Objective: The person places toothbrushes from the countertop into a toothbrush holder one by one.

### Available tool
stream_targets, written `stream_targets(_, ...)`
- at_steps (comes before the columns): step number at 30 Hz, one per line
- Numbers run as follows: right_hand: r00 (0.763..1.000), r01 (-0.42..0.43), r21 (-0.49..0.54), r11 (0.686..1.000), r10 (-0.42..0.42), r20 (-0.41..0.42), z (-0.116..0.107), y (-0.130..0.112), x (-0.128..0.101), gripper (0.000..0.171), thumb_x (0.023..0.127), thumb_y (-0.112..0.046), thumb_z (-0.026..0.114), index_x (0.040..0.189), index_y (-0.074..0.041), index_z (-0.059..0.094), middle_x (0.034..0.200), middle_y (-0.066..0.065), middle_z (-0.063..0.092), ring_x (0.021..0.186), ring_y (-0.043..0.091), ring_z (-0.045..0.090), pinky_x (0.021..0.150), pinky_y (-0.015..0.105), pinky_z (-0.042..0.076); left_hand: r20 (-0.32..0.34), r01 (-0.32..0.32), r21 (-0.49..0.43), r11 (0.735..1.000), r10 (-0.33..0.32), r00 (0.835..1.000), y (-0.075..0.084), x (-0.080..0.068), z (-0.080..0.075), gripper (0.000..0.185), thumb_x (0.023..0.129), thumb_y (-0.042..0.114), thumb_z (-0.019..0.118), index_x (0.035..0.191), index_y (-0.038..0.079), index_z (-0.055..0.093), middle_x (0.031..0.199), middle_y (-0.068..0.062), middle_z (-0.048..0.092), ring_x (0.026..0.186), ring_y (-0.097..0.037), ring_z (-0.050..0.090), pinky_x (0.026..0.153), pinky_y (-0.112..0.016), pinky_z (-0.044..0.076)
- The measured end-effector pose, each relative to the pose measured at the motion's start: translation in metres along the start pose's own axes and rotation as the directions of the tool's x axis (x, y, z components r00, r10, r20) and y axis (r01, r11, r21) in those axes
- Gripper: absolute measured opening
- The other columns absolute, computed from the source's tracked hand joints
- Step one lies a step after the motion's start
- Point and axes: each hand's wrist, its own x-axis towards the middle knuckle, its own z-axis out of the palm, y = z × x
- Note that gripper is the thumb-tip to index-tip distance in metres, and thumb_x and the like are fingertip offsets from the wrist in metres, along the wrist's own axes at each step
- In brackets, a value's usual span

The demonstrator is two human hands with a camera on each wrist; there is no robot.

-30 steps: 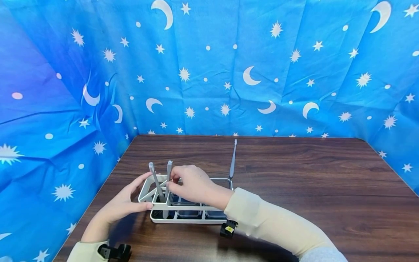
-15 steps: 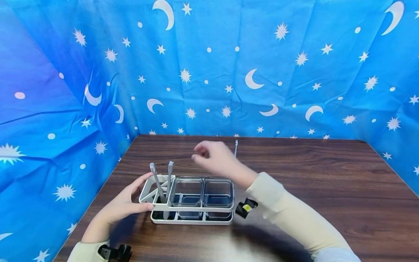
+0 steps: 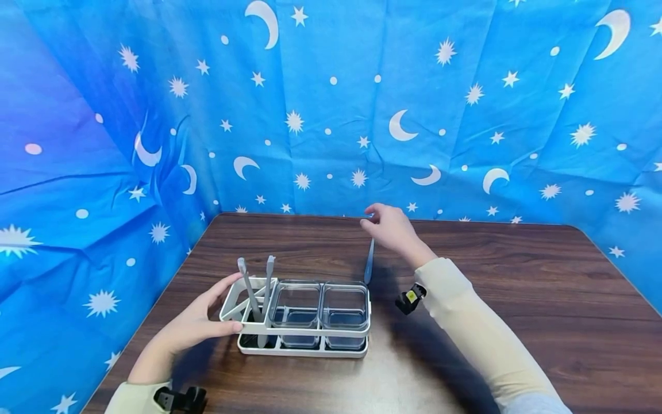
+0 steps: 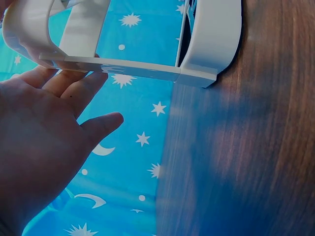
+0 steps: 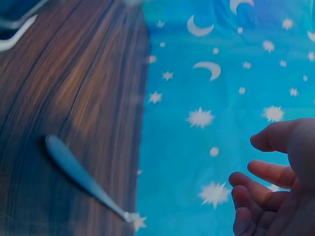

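My left hand holds the left end of a white two-tier toothbrush holder, with the thumb at the front and fingers toward the back. In the left wrist view, the fingertips touch the white frame. Two grey toothbrushes, one leaning left and one more upright, stand in its left compartments. Over the far part of the table, my right hand hovers with loosely bent fingers and nothing in them. A blue-grey toothbrush lies below that hand, apart from it; its head end is mostly hidden in the head view.
Two clear square cups, left and right, sit in the holder. The dark wooden table extends to the right. A blue curtain with moons and stars hangs behind the table and along its left side.
My right hand has come away from the upright toothbrush in the holder and moved right and back, above the lying toothbrush. The left hand stays on the holder.
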Motion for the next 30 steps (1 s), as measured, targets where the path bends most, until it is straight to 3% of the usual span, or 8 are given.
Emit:
stream_targets(3,0.999,-0.044,0.011,0.999,0.044,-0.006,0.002,0.008,0.001,0.037,0.095,-0.025,0.055,0.125,-0.003,0.060,0.114,0.016,0.067,0.102,0.029,0.063,0.086,0.044,0.049,0.004,0.008,0.004,1.000,-0.008,1.000,0.000,-0.001,-0.002,0.084,0.080,0.014,0.073,0.149,0.004,0.027,0.132,-0.024,0.051,0.113,-0.033,0.050,0.084,-0.051,0.043)
stream_targets(8,0.993,-0.115,0.047,0.992,0.116,-0.002,0.007,0.020,0.001,0.041,0.096,-0.025,0.054,0.129,-0.001,0.056,0.122,0.019,0.063,0.111,0.032,0.060,0.091,0.045,0.047,0.016,0.015,0.009,1.000,-0.015,1.000,0.000,-0.003,-0.005,0.084,0.080,0.014,0.073,0.150,0.004,0.026,0.131,-0.025,0.052,0.111,-0.030,0.052,0.083,-0.049,0.044)
stream_targets(17,0.987,-0.161,0.066,0.985,0.163,-0.019,0.022,0.038,0.000,0.046,0.095,-0.026,0.055,0.132,0.001,0.054,0.123,0.021,0.061,0.113,0.034,0.058,0.093,0.045,0.045,0.025,-0.007,0.002,1.000,0.007,1.000,-0.002,-0.009,-0.009,0.084,0.081,0.015,0.072,0.150,0.003,0.025,0.140,-0.029,0.043,0.124,-0.049,0.043,0.089,-0.066,0.039)
stream_targets(30,0.974,-0.190,0.199,0.961,0.210,-0.083,0.064,0.049,-0.005,0.051,0.094,-0.022,0.059,0.137,0.004,0.048,0.104,0.016,0.062,0.100,0.029,0.057,0.092,0.042,0.044,0.041,-0.016,-0.002,1.000,0.016,0.999,-0.004,-0.012,-0.019,0.084,0.080,0.014,0.072,0.150,0.003,0.026,0.136,-0.025,0.048,0.118,-0.036,0.047,0.086,-0.055,0.042)
